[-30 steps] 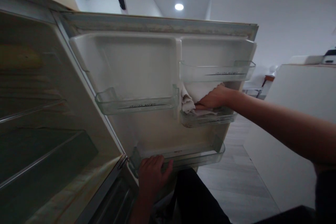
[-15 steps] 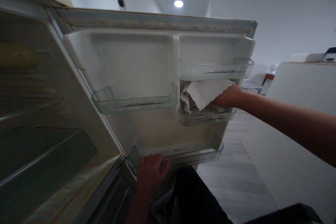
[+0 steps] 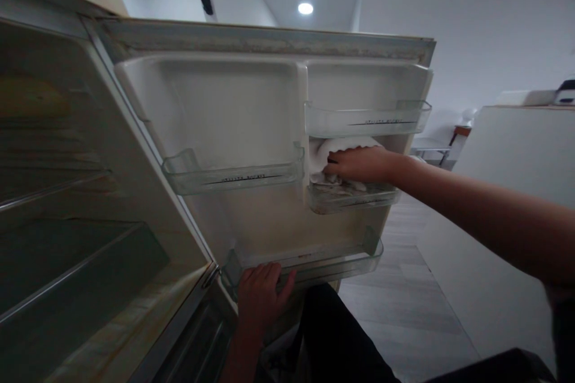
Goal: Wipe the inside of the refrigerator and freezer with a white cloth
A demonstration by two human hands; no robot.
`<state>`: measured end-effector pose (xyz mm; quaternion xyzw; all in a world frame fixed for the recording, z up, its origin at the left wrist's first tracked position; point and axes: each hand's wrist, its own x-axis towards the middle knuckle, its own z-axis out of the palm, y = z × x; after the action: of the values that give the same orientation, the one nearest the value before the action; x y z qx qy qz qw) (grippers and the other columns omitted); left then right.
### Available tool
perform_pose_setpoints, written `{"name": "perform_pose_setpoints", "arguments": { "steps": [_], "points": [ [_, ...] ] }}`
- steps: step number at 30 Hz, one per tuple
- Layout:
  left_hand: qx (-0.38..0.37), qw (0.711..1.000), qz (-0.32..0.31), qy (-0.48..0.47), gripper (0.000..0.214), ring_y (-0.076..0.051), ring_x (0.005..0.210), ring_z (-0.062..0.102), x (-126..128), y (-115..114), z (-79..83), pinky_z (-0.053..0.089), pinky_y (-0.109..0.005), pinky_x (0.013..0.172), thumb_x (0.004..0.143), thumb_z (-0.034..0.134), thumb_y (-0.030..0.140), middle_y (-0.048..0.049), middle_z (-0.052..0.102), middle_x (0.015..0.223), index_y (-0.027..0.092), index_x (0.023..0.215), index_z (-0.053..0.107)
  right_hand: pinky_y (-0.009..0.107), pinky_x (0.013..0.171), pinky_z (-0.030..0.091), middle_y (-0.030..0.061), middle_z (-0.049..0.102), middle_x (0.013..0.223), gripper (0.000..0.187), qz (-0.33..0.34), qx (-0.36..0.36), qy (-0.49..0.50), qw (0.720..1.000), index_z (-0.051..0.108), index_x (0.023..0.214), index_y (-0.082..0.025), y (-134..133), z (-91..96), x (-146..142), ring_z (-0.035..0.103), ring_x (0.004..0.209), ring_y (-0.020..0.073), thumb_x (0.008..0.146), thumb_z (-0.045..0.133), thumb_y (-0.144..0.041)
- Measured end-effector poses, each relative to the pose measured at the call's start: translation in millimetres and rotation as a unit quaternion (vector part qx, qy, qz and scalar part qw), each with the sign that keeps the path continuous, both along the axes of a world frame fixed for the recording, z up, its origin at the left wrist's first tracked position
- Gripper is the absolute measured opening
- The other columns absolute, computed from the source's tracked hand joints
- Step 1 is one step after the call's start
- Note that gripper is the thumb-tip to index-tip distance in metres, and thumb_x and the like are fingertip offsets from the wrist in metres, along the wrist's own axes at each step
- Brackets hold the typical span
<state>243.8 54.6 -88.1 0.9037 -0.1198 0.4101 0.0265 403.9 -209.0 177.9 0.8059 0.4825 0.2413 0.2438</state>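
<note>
An open fridge door (image 3: pixel 233 108) with clear plastic bins faces me. My right hand (image 3: pixel 357 164) reaches into the gap between the upper and middle bins on the door's right side. Its fingers are closed on a white cloth (image 3: pixel 348 143), which is bunched around and below them. Part of the cloth lies over the middle bin (image 3: pixel 359 198). Low on the door, my left hand (image 3: pixel 260 290) has its fingers hooked over the rim of the bottom bin (image 3: pixel 332 269), thumb apart on the near side.
At left is the fridge interior, with a glass shelf (image 3: pixel 58 188), a drawer (image 3: pixel 81 269) and a yellowish rounded object (image 3: pixel 33 97). Another bin (image 3: pixel 238 178) is fixed on the door's left half. A white cabinet (image 3: pixel 516 191) stands at right above the grey floor (image 3: pixel 404 299).
My right hand has moved left and slightly up, deeper over the cloth, and the cloth is now more crumpled beneath it. My left hand stays on the bottom bin.
</note>
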Motion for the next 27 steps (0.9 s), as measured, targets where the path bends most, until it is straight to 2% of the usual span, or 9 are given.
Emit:
{"name": "perform_pose_setpoints", "arguments": {
  "steps": [3,5,9,11,13,16,19,23,27],
  "points": [
    [0.005,1.0,-0.002,-0.001,0.034,-0.021,0.067,0.062,0,1,-0.3,0.037,-0.037,0.074,0.102,0.053,0.042,0.0005,0.062,0.066,0.022,0.076,0.059,0.027,0.065,0.042,0.0123,0.07,0.116,0.03,-0.001,0.007,0.009,1.0,0.067,0.127,-0.022,19,-0.2,4,0.068,0.089,0.0196,0.102,0.051,-0.021],
    [0.009,1.0,-0.002,0.003,0.034,-0.021,0.068,0.062,0,2,-1.3,0.037,-0.037,0.074,0.103,0.052,0.042,0.0001,0.062,0.067,0.022,0.076,0.06,0.027,0.065,0.042,0.0119,0.07,0.116,0.031,0.0,0.011,0.013,1.0,0.067,0.127,-0.023,21,-1.0,5,0.067,0.087,0.0194,0.101,0.051,-0.021],
    [0.003,1.0,0.0,0.004,0.033,-0.021,0.07,0.063,1,2,-3.9,0.038,-0.037,0.076,0.102,0.053,0.042,-0.0011,0.065,0.069,0.021,0.078,0.061,0.026,0.064,0.039,0.0099,0.07,0.118,0.035,-0.019,0.007,0.017,1.0,0.065,0.13,-0.025,-4,-0.7,2,0.065,0.081,0.0177,0.099,0.05,-0.017],
    [-0.005,1.0,-0.002,0.001,0.033,-0.021,0.07,0.064,0,1,-4.4,0.038,-0.037,0.076,0.102,0.053,0.041,-0.0017,0.066,0.07,0.021,0.078,0.062,0.027,0.065,0.039,0.0099,0.07,0.117,0.031,-0.021,0.042,0.032,0.998,0.065,0.125,-0.023,-24,3.6,1,0.063,0.08,0.0181,0.096,0.055,-0.02],
    [-0.008,1.0,-0.002,0.004,0.033,-0.021,0.07,0.064,0,0,-4.5,0.038,-0.037,0.076,0.103,0.052,0.041,-0.0017,0.066,0.069,0.022,0.077,0.061,0.027,0.069,0.041,0.0099,0.071,0.109,0.023,0.003,0.108,0.084,0.991,0.066,0.113,-0.018,-42,11.3,-1,0.062,0.081,0.0189,0.094,0.056,-0.025],
    [-0.01,1.0,0.003,0.006,0.034,-0.021,0.071,0.064,0,-1,-4.9,0.038,-0.038,0.076,0.102,0.051,0.043,-0.0013,0.066,0.069,0.022,0.077,0.06,0.028,0.071,0.044,0.0081,0.068,0.092,0.02,0.073,0.197,0.209,0.955,0.061,0.095,-0.015,-53,21.6,-9,0.06,0.079,0.0182,0.097,0.047,-0.028],
    [-0.012,1.0,0.007,0.011,0.031,-0.022,0.072,0.065,0,0,-5.7,0.039,-0.038,0.076,0.101,0.053,0.043,-0.0011,0.067,0.071,0.022,0.08,0.061,0.03,0.078,0.048,0.0065,0.068,0.094,0.025,0.111,0.191,0.285,0.933,0.063,0.099,-0.016,-41,17.3,-25,0.061,0.085,0.0186,0.102,0.047,-0.036],
    [-0.015,1.0,0.008,0.016,0.031,-0.021,0.068,0.063,0,2,-3.8,0.039,-0.038,0.076,0.1,0.055,0.042,0.0009,0.064,0.066,0.022,0.077,0.059,0.035,0.099,0.05,0.0098,0.069,0.123,0.039,0.118,0.135,0.337,0.924,0.066,0.121,-0.019,-8,-6.7,-47,0.063,0.112,0.0223,0.103,0.053,-0.051],
    [-0.009,1.0,0.017,-0.003,0.03,-0.021,0.066,0.063,-1,2,0.9,0.039,-0.039,0.075,0.1,0.054,0.041,0.0006,0.063,0.066,0.021,0.077,0.059,0.034,0.102,0.051,0.0102,0.069,0.128,0.044,0.105,0.144,0.345,0.921,0.065,0.126,-0.019,3,-18.4,-55,0.066,0.115,0.0209,0.109,0.04,-0.051]
  ]
}}
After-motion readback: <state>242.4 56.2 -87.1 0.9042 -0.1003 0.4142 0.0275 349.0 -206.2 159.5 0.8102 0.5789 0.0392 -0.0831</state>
